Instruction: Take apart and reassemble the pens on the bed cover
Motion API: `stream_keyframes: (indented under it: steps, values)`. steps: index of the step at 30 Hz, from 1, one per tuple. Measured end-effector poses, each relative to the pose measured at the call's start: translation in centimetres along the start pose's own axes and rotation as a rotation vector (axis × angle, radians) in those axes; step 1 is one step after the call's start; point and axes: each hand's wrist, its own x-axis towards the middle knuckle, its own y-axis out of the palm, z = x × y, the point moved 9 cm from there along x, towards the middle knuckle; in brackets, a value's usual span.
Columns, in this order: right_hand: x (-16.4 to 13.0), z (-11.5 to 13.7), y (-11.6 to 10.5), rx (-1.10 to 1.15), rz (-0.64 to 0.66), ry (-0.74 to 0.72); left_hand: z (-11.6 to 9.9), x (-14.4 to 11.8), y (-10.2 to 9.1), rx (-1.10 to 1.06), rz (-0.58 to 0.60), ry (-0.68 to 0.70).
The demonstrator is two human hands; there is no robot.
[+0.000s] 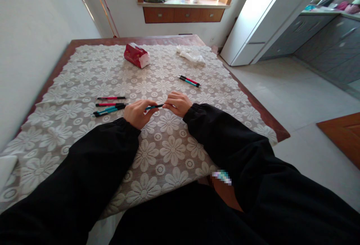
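Between my two hands lies a blue pen (pixel 152 107) with a black end, held level just above the tablecloth. My left hand (pixel 137 113) is closed around its blue barrel, fingers curled. My right hand (pixel 177 103) pinches the black end at the tip; what exactly sits between those fingertips is too small to make out. Left of my left hand lie several pens: a red pen (pixel 111 98), another red pen (pixel 106 105) below it, and blue pens (pixel 108 111) close together. Beyond my right hand, a red pen (pixel 190 80) and a blue pen (pixel 189 82) lie side by side.
A floral lace tablecloth (pixel 172 149) covers the wooden table (pixel 92 42). Farther back are a red tissue pack (pixel 135 55) and a crumpled clear plastic bag (pixel 191 56). A white fridge (pixel 250 24) stands beyond the right edge; a wall (pixel 36 24) is at left.
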Motion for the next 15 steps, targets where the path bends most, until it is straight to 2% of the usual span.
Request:
stream_keyframes:
  steps: [15]
  values:
    - [0.06,0.22,-0.24,-0.002,-0.003,-0.01,-0.1,0.0,-0.06,-0.002,0.003,0.003]
